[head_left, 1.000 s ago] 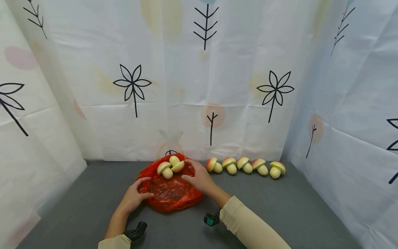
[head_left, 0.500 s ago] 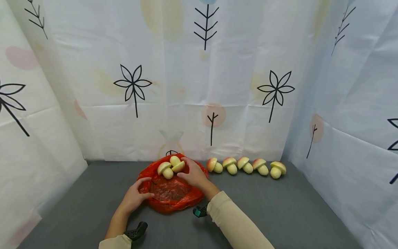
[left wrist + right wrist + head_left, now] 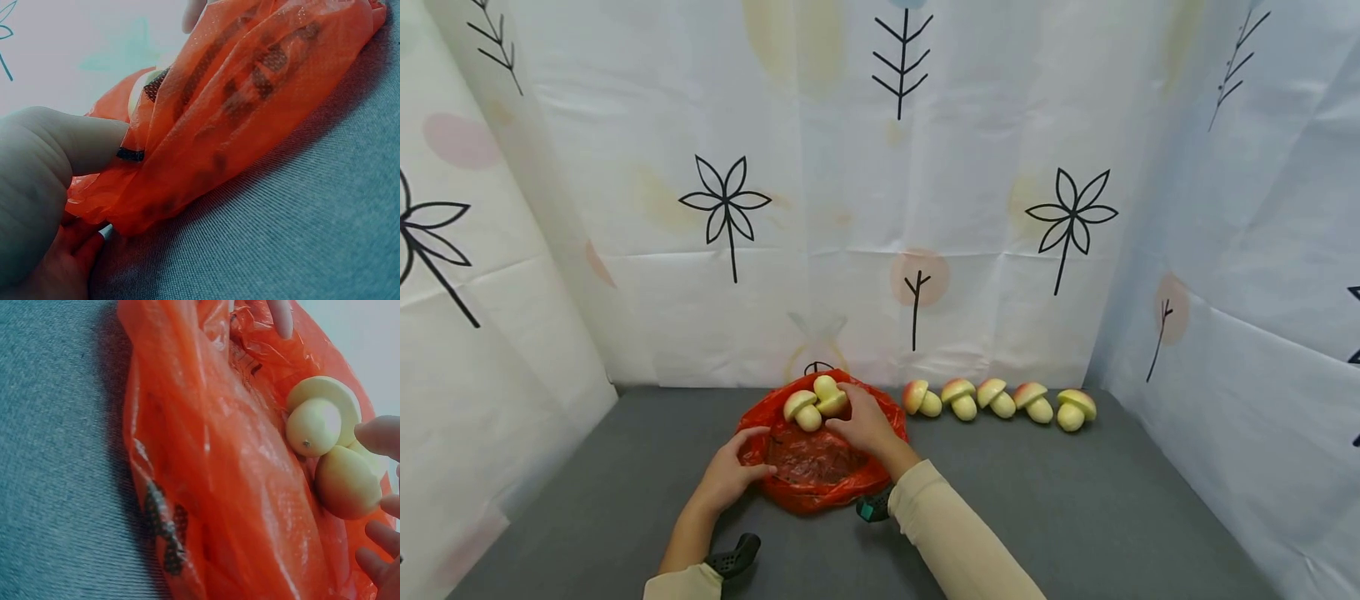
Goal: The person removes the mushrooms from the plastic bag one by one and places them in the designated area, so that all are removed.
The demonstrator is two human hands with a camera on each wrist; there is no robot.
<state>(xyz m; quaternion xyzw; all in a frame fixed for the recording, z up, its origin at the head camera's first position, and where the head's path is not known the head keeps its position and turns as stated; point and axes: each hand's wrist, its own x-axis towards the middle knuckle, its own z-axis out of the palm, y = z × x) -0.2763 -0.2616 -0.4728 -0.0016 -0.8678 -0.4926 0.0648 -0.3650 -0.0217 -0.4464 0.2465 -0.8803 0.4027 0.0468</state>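
An orange-red plastic bag (image 3: pixel 811 500) lies spread with its mouth up on the grey table, and two yellow toy mushrooms (image 3: pixel 803 412) sit inside at its back. My left hand (image 3: pixel 722 479) grips the bag's left side, its thumb (image 3: pixel 94 140) over the rim and the other fingers partly hidden below. Deep at the back of the bag, my right hand (image 3: pixel 867 425) holds the rear toy mushroom (image 3: pixel 350 484) between its fingertips. The front mushroom (image 3: pixel 314 427) leans against that one. Part of the held mushroom is hidden by the fingers.
Several toy mushrooms (image 3: pixel 996 398) stand in a row along the table's back edge, right of the bag. A patterned white cloth (image 3: pixel 850 208) rises behind and at both sides of the grey table (image 3: pixel 1075 517).
My right hand has moved left and inward over the bag, and its fingers have closed in on the rear mushroom. My left hand stays at the bag's left side.
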